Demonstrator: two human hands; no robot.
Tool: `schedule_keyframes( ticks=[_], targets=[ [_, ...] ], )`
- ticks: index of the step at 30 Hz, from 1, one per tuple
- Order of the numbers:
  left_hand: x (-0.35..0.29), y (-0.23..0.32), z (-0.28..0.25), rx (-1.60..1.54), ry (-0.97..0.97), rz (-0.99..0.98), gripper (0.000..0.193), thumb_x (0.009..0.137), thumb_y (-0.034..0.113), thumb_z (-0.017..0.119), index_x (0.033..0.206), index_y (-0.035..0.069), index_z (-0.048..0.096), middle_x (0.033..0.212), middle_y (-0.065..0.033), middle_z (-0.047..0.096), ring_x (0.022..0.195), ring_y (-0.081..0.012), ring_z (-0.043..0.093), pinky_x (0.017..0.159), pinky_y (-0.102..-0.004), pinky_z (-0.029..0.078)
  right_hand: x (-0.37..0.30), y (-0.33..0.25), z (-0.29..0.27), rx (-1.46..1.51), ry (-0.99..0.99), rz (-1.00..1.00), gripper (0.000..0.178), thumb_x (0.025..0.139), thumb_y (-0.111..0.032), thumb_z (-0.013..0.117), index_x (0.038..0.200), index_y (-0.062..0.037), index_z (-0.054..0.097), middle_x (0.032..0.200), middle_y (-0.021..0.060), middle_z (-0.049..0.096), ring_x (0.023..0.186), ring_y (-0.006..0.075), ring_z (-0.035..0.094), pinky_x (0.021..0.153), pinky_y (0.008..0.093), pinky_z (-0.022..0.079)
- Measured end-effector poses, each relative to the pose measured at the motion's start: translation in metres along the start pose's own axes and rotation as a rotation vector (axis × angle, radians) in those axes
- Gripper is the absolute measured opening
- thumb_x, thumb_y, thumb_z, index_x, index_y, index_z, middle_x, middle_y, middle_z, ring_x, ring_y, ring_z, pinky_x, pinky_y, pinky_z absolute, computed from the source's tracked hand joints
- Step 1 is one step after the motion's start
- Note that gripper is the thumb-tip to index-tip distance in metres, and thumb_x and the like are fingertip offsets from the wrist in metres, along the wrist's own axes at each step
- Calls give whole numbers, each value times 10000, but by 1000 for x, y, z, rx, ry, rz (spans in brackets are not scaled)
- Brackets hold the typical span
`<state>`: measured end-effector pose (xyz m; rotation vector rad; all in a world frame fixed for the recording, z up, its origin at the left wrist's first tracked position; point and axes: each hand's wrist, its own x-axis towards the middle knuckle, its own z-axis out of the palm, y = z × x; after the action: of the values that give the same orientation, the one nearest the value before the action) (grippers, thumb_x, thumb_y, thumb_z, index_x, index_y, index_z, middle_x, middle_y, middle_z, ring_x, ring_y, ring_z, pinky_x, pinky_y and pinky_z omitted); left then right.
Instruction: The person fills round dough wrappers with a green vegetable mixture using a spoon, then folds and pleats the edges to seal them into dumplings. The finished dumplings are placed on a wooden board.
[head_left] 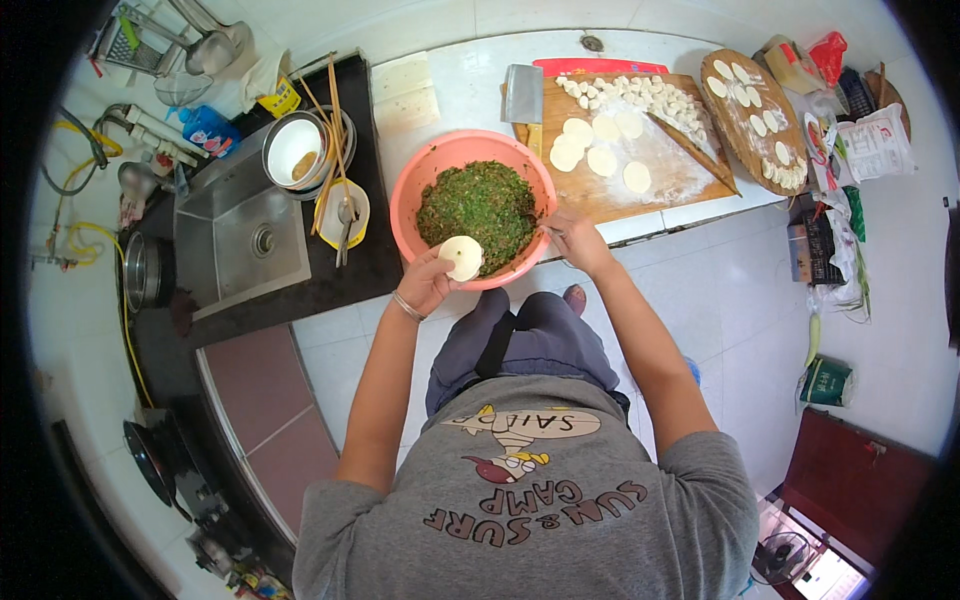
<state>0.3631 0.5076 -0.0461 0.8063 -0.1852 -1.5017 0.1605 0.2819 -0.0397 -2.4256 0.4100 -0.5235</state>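
A round white dumpling wrapper lies across the fingers of my left hand, which grips it over the near rim of the pink bowl. There is a small mark at the wrapper's middle. Chopped green filling fills much of the bowl. At the bowl's right rim, my right hand is closed, fingers pinched together. It seems to hold a thin utensil, but its kind is too small to make out.
Right of the bowl, a floured wooden board bears flat wrappers, dough pieces, a rolling pin and a cleaver. A round board with more wrappers stands beyond. To the left are a sink, stacked bowls and chopsticks.
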Motion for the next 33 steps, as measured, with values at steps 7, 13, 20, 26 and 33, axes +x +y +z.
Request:
schedule_keyframes(
  ticks=[7, 13, 20, 26, 33],
  targets=[
    [4, -6, 1, -51, 24, 25, 446, 833, 11, 483, 1266, -80, 427, 1214, -202, 555, 1119, -299, 568, 969, -417, 476, -10, -6, 3, 45, -20, 56, 117, 844, -93, 603, 865, 6, 663, 819, 147, 652, 763, 319, 626, 707, 381, 510],
    [8, -10, -2, -49, 27, 71, 477, 834, 50, 510, 1280, -79, 400, 1255, -223, 519, 1146, -325, 548, 959, -395, 488, -10, -14, 1, 101, -55, 64, 142, 857, -111, 596, 858, 14, 663, 829, 159, 655, 756, 313, 629, 692, 378, 508],
    [11, -8, 2, -94, 105, 115, 411, 858, 37, 442, 1258, -56, 425, 1234, -191, 532, 1146, -324, 544, 980, -433, 464, -7, 1, 24, 314, 8, 453, 209, 870, -151, 591, 806, 32, 670, 626, 142, 633, 537, 237, 601, 546, 336, 479],
    [13, -7, 3, -168, 166, 130, 396, 881, 68, 447, 1259, -47, 423, 1245, -194, 520, 1141, -340, 541, 985, -440, 458, 7, 12, 28, 615, 80, 820, 220, 864, -115, 566, 763, 57, 658, 590, 106, 629, 504, 141, 584, 497, 278, 467],
    [34, -11, -2, -205, 141, 137, 426, 957, 238, 355, 1280, -33, 413, 1278, -174, 508, 1194, -321, 500, 997, -465, 435, 10, 23, 6, 1033, 285, 890, 213, 910, -145, 550, 838, 31, 646, 667, 78, 639, 544, 124, 576, 504, 237, 445]
  ],
)
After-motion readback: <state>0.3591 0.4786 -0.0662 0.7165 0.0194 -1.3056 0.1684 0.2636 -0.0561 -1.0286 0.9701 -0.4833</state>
